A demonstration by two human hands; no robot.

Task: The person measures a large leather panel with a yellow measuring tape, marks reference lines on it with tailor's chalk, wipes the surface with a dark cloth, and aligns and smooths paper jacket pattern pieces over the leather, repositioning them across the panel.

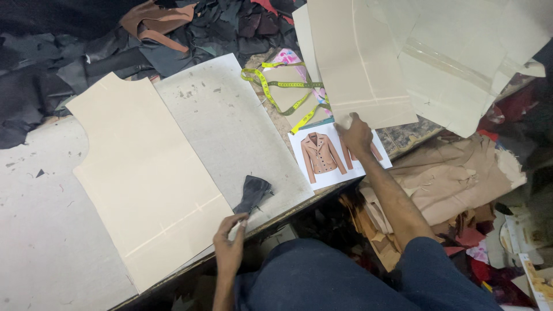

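Two hands: we are working with both over the grey surface (230, 132).
Left hand (229, 242): we are closing its fingers on the lower end of a small dark scrap (252, 193), which is lying on the surface near the front edge.
Right hand (355, 133): we are pressing it, fingers curled, on the bottom edge of a cream pattern piece (357, 63); whether it is pinching the card, we cannot tell.
Large pattern piece (144, 178): it is lying flat, just beside the left hand.
Jacket picture (322, 155): it is lying under the right hand, near a yellow tape measure (282, 86).
Step, as we are judging: we are arranging pattern pieces.
Next move: it is calling for a firm pinch on the card and a careful slide.
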